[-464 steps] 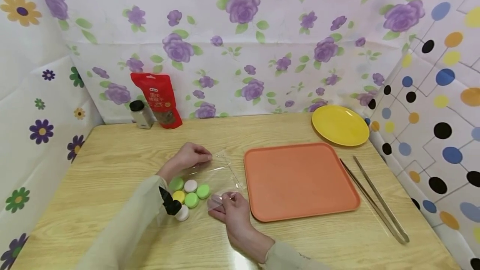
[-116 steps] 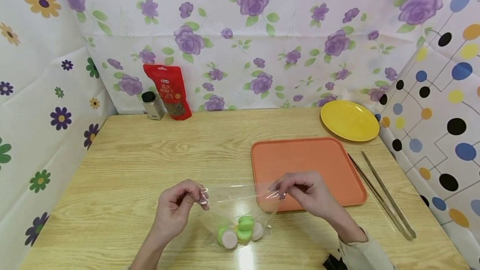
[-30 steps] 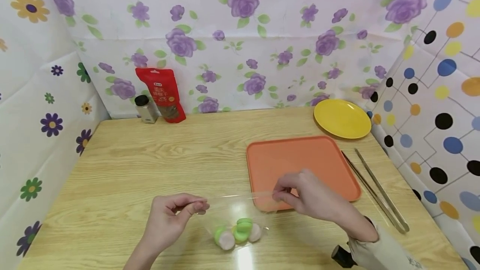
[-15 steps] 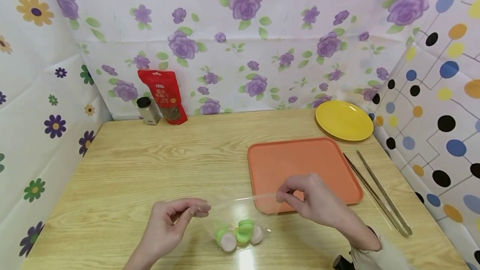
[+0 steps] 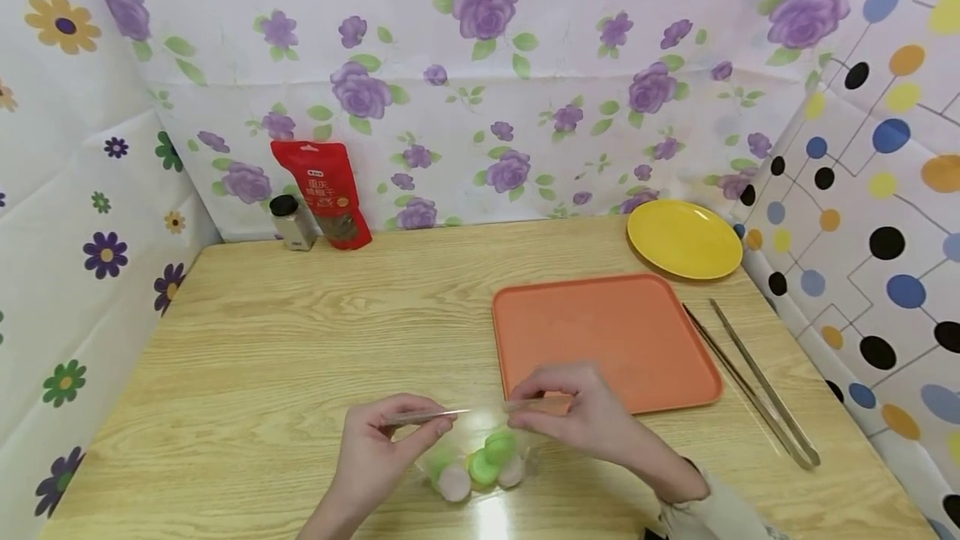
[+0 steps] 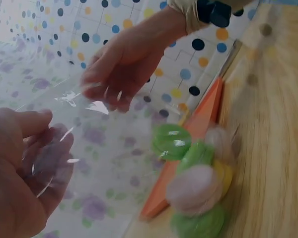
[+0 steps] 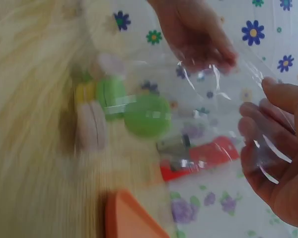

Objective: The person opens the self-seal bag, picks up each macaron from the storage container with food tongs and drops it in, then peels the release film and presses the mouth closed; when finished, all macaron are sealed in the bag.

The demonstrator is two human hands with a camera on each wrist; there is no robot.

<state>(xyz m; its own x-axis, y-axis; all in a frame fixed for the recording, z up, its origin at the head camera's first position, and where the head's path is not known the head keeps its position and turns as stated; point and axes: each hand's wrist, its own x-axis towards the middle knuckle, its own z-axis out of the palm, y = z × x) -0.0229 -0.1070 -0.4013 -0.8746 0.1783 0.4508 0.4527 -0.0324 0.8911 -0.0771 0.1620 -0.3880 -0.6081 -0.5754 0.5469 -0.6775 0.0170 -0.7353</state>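
A clear plastic bag [image 5: 472, 432] stands at the table's front, its top edge drawn between my two hands. In its bottom lie several macarons [image 5: 483, 468], green, pale pinkish-white and yellow, clumped together. My left hand [image 5: 382, 450] pinches the left end of the bag's mouth between thumb and fingers. At the right end of the mouth, my right hand [image 5: 581, 413] pinches the plastic likewise. Through the film in the right wrist view, a green macaron [image 7: 148, 116] shows above the others. The fingertips of the two hands are a short way apart.
An orange tray [image 5: 600, 332] lies just behind my right hand. Metal tongs [image 5: 757, 390] lie to its right, and a yellow plate [image 5: 684, 238] sits at the back right. A black-capped jar [image 5: 293, 223] and a red pouch [image 5: 324, 194] stand at the back left.
Earliest, the bag lay flat at left with macarons spread out. It later stood upright in front, held at both corners. Just now my hands came closer together along its mouth.
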